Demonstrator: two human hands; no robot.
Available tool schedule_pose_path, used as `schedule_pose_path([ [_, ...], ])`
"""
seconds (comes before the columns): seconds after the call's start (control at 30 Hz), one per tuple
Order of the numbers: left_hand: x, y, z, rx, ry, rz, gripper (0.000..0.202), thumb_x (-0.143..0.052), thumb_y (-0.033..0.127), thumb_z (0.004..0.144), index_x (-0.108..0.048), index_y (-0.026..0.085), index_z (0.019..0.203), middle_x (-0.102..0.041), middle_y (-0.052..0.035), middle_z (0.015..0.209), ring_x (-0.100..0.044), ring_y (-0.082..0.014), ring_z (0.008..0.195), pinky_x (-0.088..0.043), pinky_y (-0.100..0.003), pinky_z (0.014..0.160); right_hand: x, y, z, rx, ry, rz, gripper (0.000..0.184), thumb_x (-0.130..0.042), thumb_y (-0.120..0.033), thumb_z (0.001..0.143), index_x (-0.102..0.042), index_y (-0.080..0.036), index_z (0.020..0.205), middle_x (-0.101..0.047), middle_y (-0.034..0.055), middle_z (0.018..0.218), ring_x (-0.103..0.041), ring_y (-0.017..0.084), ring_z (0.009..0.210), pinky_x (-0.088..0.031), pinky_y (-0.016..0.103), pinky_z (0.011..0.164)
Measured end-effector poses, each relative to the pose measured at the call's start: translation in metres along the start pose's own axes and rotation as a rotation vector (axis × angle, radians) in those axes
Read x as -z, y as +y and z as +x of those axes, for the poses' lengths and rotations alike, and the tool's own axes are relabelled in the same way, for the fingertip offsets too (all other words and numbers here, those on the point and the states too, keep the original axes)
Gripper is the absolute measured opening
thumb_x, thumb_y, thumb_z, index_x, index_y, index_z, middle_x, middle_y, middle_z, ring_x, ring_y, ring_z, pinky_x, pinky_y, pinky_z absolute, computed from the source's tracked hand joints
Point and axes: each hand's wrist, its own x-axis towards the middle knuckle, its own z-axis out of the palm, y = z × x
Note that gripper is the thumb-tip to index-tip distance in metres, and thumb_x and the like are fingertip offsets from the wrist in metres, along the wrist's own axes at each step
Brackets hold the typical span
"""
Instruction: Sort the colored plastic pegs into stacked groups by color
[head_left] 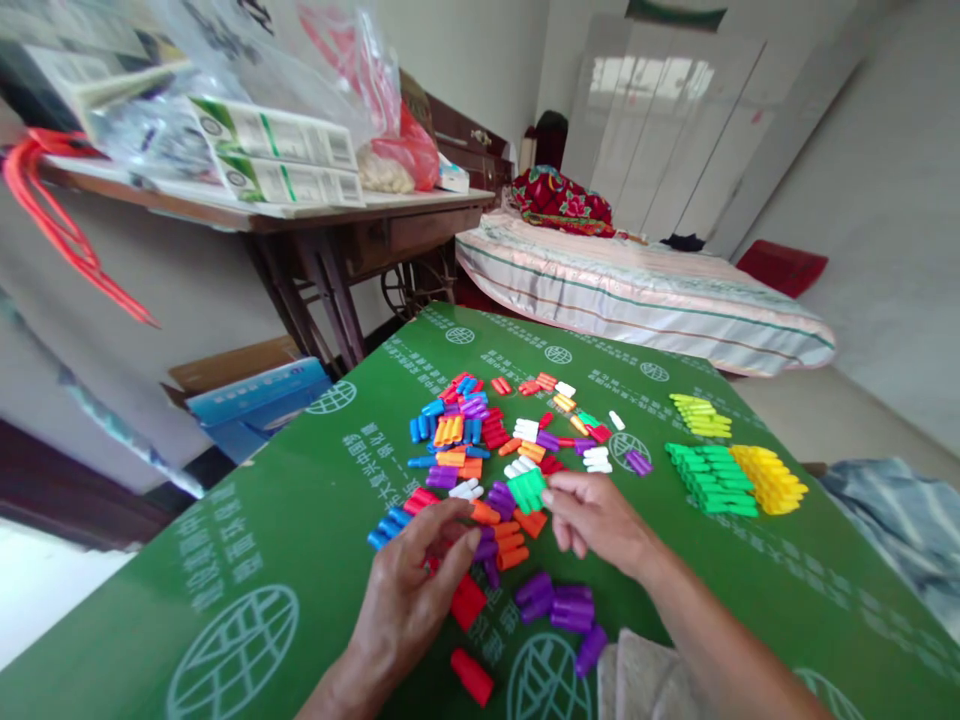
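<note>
Many small coloured plastic pegs (pixel 487 440) lie scattered on a green printed board (pixel 300 520). My right hand (pixel 592 520) pinches a joined green cluster of pegs (pixel 527 489) at the pile's near edge. My left hand (pixel 420 590) is curled over red and orange pegs (pixel 469 600), fingers bent with the tips pressed together; what they hold is hidden. Purple pegs (pixel 562 605) lie between my wrists. Sorted rows sit at the right: lime (pixel 701 415), green (pixel 712 480) and yellow (pixel 769 480).
A wooden table (pixel 315 215) with boxes and plastic bags stands at the back left, a blue box (pixel 255 400) beneath it. A bed with a striped cover (pixel 637 290) lies behind the board. A lone red peg (pixel 472 677) lies near the board's front.
</note>
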Motion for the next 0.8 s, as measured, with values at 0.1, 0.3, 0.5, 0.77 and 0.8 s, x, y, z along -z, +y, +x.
schedule_pose_path([
  [0.1, -0.002, 0.011, 0.0, 0.191, -0.096, -0.264, 0.04, -0.058, 0.045, 0.079, -0.056, 0.016, 0.107, -0.071, -0.0043, 0.084, -0.066, -0.0151, 0.065, -0.053, -0.024, 0.055, -0.026, -0.016, -0.022, 0.175, 0.069, -0.176, 0.028, -0.039, -0.033, 0.09, -0.046, -0.021, 0.067, -0.053, -0.0047, 0.053, -0.048, 0.008, 0.047, -0.035, 0.019, 0.048],
  [0.3, -0.002, 0.012, 0.001, 0.281, -0.21, -0.441, 0.051, -0.067, 0.048, 0.07, -0.056, 0.015, 0.106, -0.067, -0.0008, 0.066, -0.065, -0.0172, 0.062, -0.053, -0.027, 0.056, -0.05, -0.026, -0.038, 0.384, 0.163, -0.705, 0.022, -0.036, -0.026, 0.092, -0.056, -0.021, 0.101, -0.069, 0.0023, 0.078, -0.062, 0.015, 0.066, -0.04, 0.025, 0.06],
  [0.5, -0.005, 0.006, -0.001, 0.228, -0.274, -0.571, 0.045, -0.076, 0.036, 0.064, -0.06, 0.017, 0.102, -0.071, -0.0057, 0.086, -0.067, -0.0189, 0.077, -0.056, -0.031, 0.071, -0.054, -0.017, -0.04, 0.346, 0.182, -0.774, 0.016, -0.044, -0.027, 0.089, -0.057, -0.023, 0.098, -0.071, 0.0006, 0.084, -0.067, 0.018, 0.075, -0.042, 0.026, 0.062],
  [0.77, -0.01, -0.004, -0.004, 0.197, -0.434, -0.664, 0.042, -0.071, 0.023, 0.072, -0.056, 0.02, 0.111, -0.071, -0.0052, 0.091, -0.067, -0.0185, 0.085, -0.055, -0.031, 0.077, -0.05, -0.024, -0.045, 0.265, 0.146, -0.84, 0.029, -0.047, -0.025, 0.084, -0.052, -0.021, 0.113, -0.072, 0.0037, 0.092, -0.068, 0.023, 0.08, -0.045, 0.031, 0.063],
  [0.8, -0.01, -0.005, -0.004, 0.197, -0.446, -0.672, 0.042, -0.071, 0.022, 0.072, -0.057, 0.021, 0.111, -0.071, -0.0052, 0.093, -0.068, -0.0189, 0.087, -0.055, -0.031, 0.078, -0.049, -0.024, -0.045, 0.261, 0.142, -0.848, 0.031, -0.047, -0.026, 0.085, -0.051, -0.021, 0.115, -0.072, 0.0041, 0.09, -0.068, 0.024, 0.08, -0.045, 0.031, 0.063],
])
